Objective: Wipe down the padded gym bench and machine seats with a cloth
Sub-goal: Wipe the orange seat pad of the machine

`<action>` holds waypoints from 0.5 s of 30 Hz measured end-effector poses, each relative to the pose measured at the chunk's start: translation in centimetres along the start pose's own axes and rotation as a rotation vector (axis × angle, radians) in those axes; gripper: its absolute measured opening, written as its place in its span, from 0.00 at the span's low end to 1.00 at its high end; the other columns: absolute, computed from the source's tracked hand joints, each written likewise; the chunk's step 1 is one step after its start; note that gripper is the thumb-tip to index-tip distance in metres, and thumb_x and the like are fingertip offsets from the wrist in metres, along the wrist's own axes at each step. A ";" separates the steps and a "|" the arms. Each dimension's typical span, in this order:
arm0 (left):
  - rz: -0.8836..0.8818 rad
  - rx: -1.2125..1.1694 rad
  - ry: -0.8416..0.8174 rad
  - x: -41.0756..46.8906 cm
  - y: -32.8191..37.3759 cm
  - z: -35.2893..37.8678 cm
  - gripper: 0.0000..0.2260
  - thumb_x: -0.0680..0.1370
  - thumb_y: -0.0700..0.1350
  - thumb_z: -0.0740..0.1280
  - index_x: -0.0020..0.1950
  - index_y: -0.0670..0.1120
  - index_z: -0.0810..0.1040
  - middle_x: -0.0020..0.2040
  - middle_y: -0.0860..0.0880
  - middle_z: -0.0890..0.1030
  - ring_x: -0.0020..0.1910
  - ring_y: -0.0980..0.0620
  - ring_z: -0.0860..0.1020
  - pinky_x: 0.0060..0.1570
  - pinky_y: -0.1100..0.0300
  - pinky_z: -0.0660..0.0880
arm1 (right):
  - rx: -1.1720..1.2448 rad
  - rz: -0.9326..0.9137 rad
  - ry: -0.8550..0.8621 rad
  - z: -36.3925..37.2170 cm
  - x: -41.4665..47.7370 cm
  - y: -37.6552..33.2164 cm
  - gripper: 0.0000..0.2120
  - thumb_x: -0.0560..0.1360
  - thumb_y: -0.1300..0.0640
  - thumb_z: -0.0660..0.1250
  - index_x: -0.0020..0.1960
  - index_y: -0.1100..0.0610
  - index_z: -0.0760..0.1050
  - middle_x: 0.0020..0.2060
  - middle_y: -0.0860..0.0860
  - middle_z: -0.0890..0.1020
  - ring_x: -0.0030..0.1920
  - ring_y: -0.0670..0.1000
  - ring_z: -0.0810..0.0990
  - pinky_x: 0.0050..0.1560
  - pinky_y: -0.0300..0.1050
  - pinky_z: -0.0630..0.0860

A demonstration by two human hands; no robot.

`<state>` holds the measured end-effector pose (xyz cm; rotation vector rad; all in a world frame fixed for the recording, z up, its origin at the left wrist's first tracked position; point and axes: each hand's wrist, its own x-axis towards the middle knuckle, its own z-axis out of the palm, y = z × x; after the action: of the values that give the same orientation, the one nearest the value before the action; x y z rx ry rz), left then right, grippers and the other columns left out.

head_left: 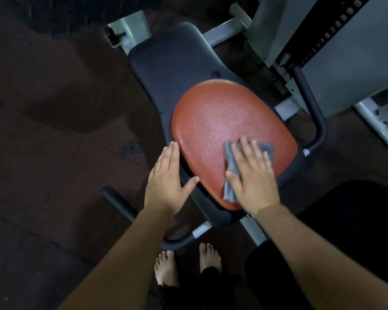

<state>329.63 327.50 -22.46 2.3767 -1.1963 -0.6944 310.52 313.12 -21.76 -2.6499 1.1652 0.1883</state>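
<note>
a: cloth (230,163), where is it?
b: flat under the right hand (252,177), on the near right part of the red seat pad (220,121). fingers (246,151) straight, a little spread, pressing it down, not pinching. grey corners show past the fingertips and on the thumb side.
a: left hand?
b: left hand (166,175) holds nothing. fingers (173,154) straight and close together along the pad's left edge, thumb out toward the near rim. reads as bracing.
a: how will it handle?
b: my guess is the cloth is thin, limp and light. it would bunch if shoved by one edge, so a flat palm over its middle suits. the pad looks cushioned, with a vinyl-like grain and some sheen, so likely slick. the cloth could skate out from under the palm. the pad sits in a black shell (173,63) and should not shift.
a: containers?
b: none in view, no bottle or bucket. can't tell if the cloth is damp.
</note>
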 end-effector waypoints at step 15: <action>0.016 0.024 -0.021 1.7 -0.5 -1.5 0.53 0.74 0.67 0.72 0.86 0.50 0.43 0.86 0.54 0.48 0.84 0.55 0.45 0.80 0.49 0.53 | 0.007 0.082 0.072 -3.0 7.6 -0.8 0.32 0.85 0.40 0.45 0.85 0.49 0.42 0.84 0.50 0.44 0.83 0.51 0.39 0.82 0.55 0.39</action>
<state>331.66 326.55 -21.94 2.3818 -1.2382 -0.7056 316.31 307.48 -20.40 -2.6250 1.2958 0.1037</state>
